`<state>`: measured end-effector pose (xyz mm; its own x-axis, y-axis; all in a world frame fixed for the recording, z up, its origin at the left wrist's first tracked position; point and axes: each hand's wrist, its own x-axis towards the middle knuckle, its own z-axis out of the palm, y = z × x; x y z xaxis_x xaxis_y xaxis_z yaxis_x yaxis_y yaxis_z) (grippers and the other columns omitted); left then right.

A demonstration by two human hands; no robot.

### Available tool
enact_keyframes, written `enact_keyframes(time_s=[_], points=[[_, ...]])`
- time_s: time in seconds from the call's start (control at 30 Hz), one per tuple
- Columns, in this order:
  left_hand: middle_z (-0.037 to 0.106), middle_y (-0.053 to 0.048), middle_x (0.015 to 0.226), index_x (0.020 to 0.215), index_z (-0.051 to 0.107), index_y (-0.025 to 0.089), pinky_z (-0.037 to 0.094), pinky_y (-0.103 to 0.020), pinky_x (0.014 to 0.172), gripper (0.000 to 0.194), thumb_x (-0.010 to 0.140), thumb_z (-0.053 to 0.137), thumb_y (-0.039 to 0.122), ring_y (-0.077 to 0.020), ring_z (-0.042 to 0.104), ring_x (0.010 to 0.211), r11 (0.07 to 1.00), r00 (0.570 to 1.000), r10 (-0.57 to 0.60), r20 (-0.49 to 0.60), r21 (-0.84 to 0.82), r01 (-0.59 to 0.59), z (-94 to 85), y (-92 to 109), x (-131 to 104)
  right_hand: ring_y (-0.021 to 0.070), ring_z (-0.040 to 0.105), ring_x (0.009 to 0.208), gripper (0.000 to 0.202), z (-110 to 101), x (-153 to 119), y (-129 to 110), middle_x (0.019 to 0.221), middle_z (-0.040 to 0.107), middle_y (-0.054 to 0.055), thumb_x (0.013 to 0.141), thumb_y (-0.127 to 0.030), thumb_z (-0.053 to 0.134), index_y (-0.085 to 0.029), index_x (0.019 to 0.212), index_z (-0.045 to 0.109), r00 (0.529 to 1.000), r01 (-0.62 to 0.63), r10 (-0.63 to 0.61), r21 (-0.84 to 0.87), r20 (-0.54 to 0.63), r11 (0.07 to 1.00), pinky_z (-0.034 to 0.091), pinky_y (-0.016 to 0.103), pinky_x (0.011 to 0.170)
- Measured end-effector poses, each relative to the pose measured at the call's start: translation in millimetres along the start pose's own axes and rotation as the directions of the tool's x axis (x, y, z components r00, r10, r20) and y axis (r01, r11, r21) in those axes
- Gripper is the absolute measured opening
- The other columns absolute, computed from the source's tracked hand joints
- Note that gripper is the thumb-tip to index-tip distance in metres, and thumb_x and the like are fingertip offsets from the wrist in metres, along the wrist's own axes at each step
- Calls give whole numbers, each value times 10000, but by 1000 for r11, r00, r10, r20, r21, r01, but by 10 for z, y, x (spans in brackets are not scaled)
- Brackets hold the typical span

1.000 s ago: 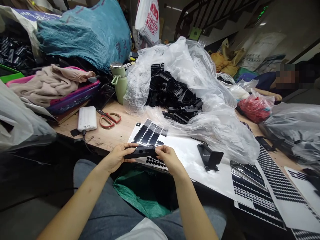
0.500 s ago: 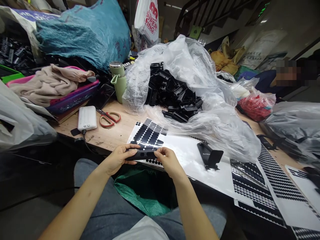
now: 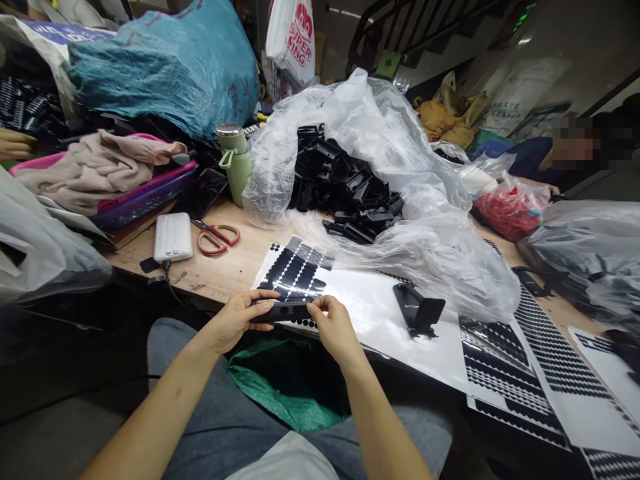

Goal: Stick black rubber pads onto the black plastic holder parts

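A long black plastic part (image 3: 283, 311) with a textured face and a dark round spot is held level between both hands at the table's front edge. My left hand (image 3: 240, 317) is closed on its left end, thumb on the near face. At the other end, my right hand (image 3: 327, 317) pinches the part between thumb and fingertips. Just behind it lies a sheet of black stickers (image 3: 290, 270). To the right, a black folding phone stand (image 3: 417, 312) stands on white backing paper (image 3: 360, 293).
A clear plastic bag (image 3: 440, 247) holds a heap of black parts (image 3: 345, 183). Scissors (image 3: 219, 239), a white power bank (image 3: 173, 237) and a green flask (image 3: 235, 163) stand left. Another person's hand (image 3: 15, 145) is at the left edge. A green sack (image 3: 290, 393) hangs below.
Another person's hand has come into view at the far left. My two hands keep their grip on the black part with hardly any movement; the view has shifted slightly.
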<state>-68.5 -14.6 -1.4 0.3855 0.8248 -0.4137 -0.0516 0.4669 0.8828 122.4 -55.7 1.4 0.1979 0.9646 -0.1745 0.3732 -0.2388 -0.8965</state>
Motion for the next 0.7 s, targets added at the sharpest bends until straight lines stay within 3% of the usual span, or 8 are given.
enact_keyframes(time_s=[0.23,0.37,0.43,0.5,0.57,0.6,0.63,0.7], points=[[601,-47,924,986,617,184,547,-244,572,306,697,665,274,-173,585,814,999,1000,-3,-25,-34,2,37,-32,7,166,520,709,159,52,-72,11,767,568,29,769,-343,496,-192,731,525,998,-13,15,31,-62,999,405,310,687],[595,-37,916,999,601,194,521,-221,533,301,717,646,290,-157,574,780,999,1000,11,26,-53,-10,30,-47,-61,141,514,732,257,37,-88,58,847,546,14,699,-370,607,-201,857,495,993,-37,64,256,-99,966,425,279,680],[604,-43,956,1069,572,217,519,-246,566,353,734,629,311,-176,581,816,1000,988,-2,156,-10,4,25,-11,-89,136,521,770,356,-30,-104,76,916,547,16,662,-370,653,-208,933,488,999,-45,45,388,10,920,432,265,687],[611,-57,1025,1162,521,240,513,-292,671,425,758,599,342,-207,578,912,993,965,-29,262,114,-2,38,73,-19,132,526,774,297,-127,-147,94,888,563,9,682,-357,639,-200,905,521,983,-58,-25,438,180,897,425,253,691],[607,-74,1079,1201,494,231,480,-319,766,461,775,561,394,-226,560,990,954,978,27,207,286,-87,93,212,234,131,527,762,191,-220,-225,123,817,574,-1,706,-325,615,-189,825,552,961,-57,-55,391,270,919,412,244,691],[607,-78,1084,1186,506,217,471,-318,776,461,776,543,427,-228,562,990,910,987,123,103,386,-154,138,302,437,133,528,759,159,-253,-273,145,793,578,-4,706,-303,613,-189,803,558,959,-51,-46,334,278,941,406,242,693],[604,-90,1090,1164,517,191,469,-321,773,467,777,525,452,-230,569,978,850,970,243,-3,482,-211,196,404,684,135,530,757,138,-273,-324,174,783,586,-7,699,-279,614,-193,795,563,962,-45,-30,263,273,964,403,241,699],[619,-105,1050,1107,549,149,457,-318,792,428,801,480,440,-225,581,958,647,860,486,-153,725,-237,332,628,1257,141,541,742,112,-266,-422,257,768,605,-5,685,-233,605,-198,784,566,963,-50,20,104,269,993,402,241,692]])
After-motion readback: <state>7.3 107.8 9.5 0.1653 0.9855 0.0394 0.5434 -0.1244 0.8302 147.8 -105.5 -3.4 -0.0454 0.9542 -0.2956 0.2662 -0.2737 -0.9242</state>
